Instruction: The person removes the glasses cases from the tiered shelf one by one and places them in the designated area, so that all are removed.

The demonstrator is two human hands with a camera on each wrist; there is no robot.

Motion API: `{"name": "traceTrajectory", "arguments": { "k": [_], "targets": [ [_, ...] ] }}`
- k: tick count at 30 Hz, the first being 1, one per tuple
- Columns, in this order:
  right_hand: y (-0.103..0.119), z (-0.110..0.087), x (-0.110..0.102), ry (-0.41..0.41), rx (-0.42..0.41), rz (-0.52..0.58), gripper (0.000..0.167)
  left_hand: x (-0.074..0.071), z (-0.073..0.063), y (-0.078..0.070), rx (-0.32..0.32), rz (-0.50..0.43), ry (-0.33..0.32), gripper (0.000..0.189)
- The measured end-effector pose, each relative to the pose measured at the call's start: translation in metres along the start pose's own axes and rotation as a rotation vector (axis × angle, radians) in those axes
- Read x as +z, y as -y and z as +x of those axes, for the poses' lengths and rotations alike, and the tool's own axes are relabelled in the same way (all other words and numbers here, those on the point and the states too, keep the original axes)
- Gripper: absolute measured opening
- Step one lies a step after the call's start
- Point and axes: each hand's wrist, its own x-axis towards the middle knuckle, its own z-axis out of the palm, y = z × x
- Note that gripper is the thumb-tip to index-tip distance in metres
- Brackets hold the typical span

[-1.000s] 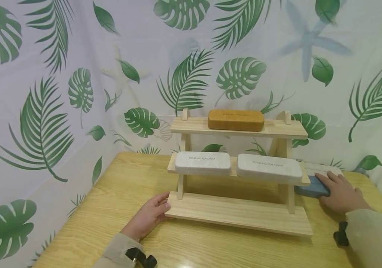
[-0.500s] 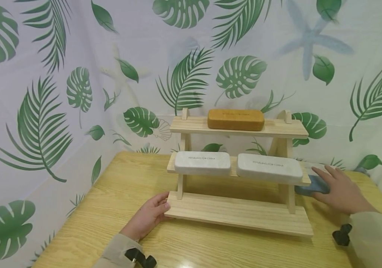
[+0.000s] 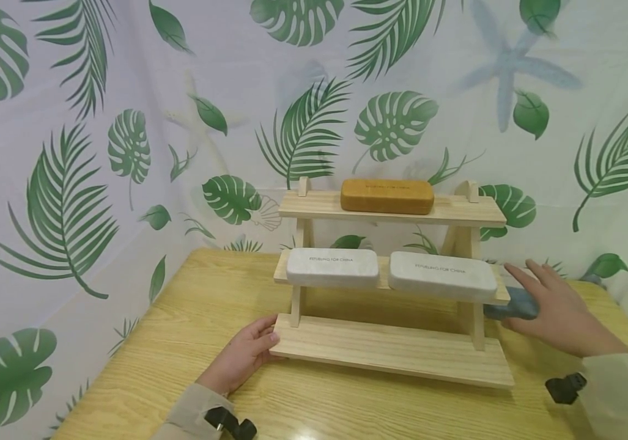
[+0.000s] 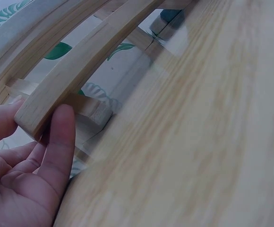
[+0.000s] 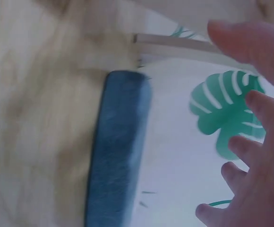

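A three-tier wooden display rack [image 3: 396, 348] stands on the table. My left hand [image 3: 244, 357] grips the left end of its bottom shelf, thumb above and a finger beneath in the left wrist view. An orange-brown glasses case [image 3: 387, 197] lies on the top shelf. Two white glasses cases, a left one [image 3: 332, 267] and a right one [image 3: 443, 274], fill the middle shelf. Behind the rack's right side is a blue glasses case [image 5: 118, 151], partly hidden in the head view. My right hand [image 3: 558, 315] hovers by it, fingers spread and holding nothing.
The wooden table [image 3: 181, 366] runs up to a white cloth backdrop [image 3: 214, 214] printed with green leaves. A black clamp [image 3: 231, 423] is on the left wrist, another black clamp [image 3: 565, 388] on the right.
My right hand has come off the blue case, its fingers lifting and spreading. The left hand and the rack have stayed in place.
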Motion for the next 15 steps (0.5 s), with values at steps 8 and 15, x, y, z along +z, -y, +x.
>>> {"name": "traceTrajectory", "arguments": {
  "k": [8, 15],
  "targets": [
    [0.026, -0.001, -0.019, 0.042, -0.027, 0.069, 0.115, -0.002, 0.000, 0.001, 0.006, 0.010, 0.009, 0.066],
    [0.054, 0.002, -0.035, 0.036, -0.051, 0.119, 0.115, 0.001, -0.001, -0.001, 0.001, 0.040, -0.017, 0.064]
  ]
}}
